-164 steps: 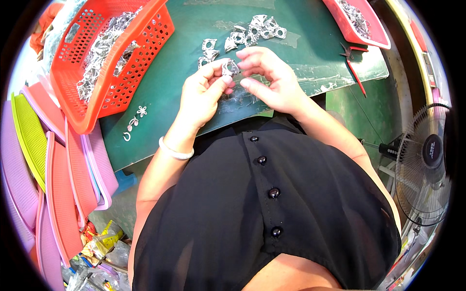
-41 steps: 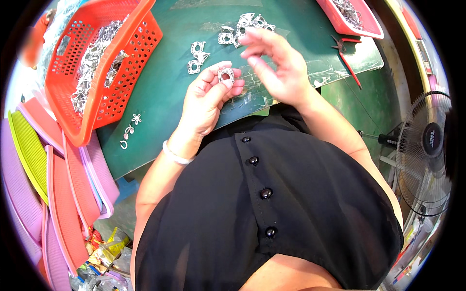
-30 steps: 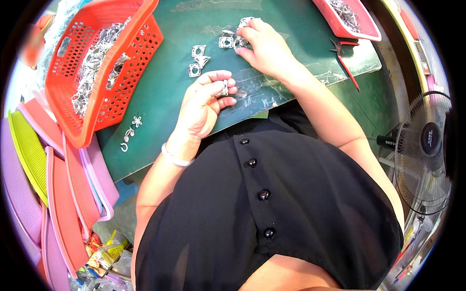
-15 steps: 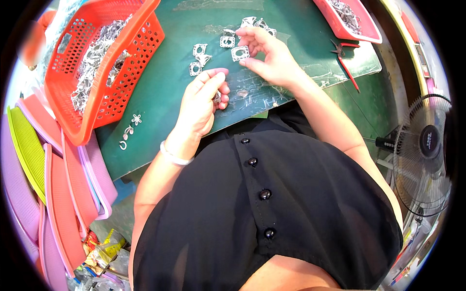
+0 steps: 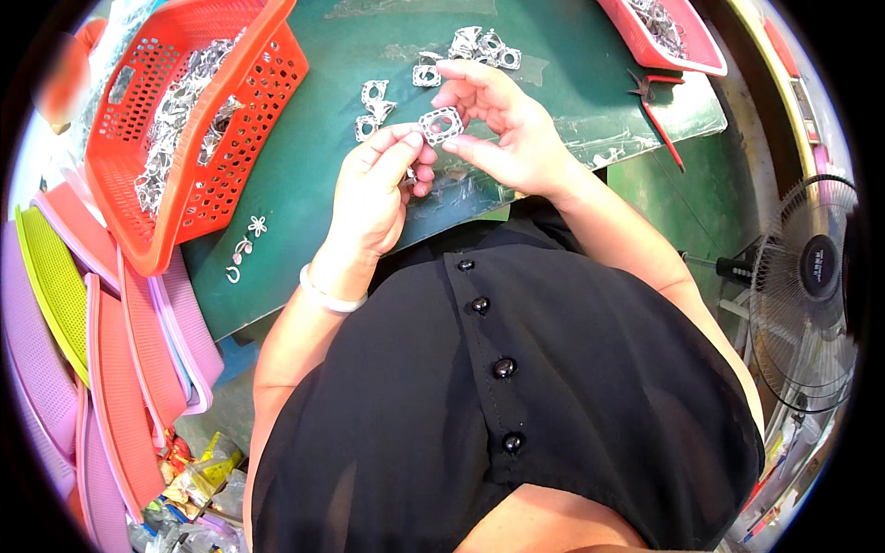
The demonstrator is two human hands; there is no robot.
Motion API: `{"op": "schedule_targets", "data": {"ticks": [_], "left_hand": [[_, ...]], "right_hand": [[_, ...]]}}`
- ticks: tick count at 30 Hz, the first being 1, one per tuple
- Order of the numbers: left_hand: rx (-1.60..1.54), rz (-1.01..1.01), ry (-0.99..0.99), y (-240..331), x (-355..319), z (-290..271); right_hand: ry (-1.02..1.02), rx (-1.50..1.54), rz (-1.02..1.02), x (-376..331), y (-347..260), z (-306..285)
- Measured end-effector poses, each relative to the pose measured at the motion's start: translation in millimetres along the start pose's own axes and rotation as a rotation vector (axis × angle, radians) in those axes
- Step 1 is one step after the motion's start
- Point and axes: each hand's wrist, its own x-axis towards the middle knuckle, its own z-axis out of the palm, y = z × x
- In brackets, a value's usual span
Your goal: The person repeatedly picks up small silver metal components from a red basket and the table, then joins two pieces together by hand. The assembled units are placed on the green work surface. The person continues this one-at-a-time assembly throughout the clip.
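Observation:
A small silvery square metal frame (image 5: 441,126) with an open centre and lacy edges is held up between my hands. My left hand (image 5: 378,189) is closed, its thumb and forefinger pinching the frame's left edge. Another bit of silvery metal (image 5: 409,175) shows among its curled fingers, mostly hidden. My right hand (image 5: 507,129) curves round the frame's other side, with the thumb at its lower right edge and the fingers behind. Similar metal pieces (image 5: 372,111) lie just beyond my left hand. More such pieces (image 5: 479,48) are grouped past my right fingers.
A red perforated basket (image 5: 207,170) full of metal pieces stands on the green table (image 5: 304,194) at left. Three small ornaments (image 5: 242,247) lie nearby. Red-handled pliers (image 5: 656,115) and a pink tray (image 5: 645,46) are at right. Stacked baskets (image 5: 120,396) and a fan (image 5: 802,286) flank me.
My right hand has brought the square frame from the table left and toward me to my left fingertips. My left thumb and forefinger now grip its edge.

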Motion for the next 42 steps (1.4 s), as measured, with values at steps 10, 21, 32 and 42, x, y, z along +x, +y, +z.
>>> {"op": "schedule_targets", "data": {"ticks": [10, 21, 32, 42], "left_hand": [[-0.051, -0.042, -0.015, 0, -1, 1], [-0.067, -0.034, -0.017, -1, -3, -2], [-0.056, -0.036, -0.036, -5, -2, -1], [-0.041, -0.11, -0.075, -3, 0, 0]], "right_hand": [[0.012, 0.105, 0.036, 0, -3, 0], [0.007, 0.051, 0.01, 0, -6, 0], [0.046, 0.18, 0.031, 0, -9, 5], [-0.113, -0.22, -0.021, 8, -19, 2]]}}
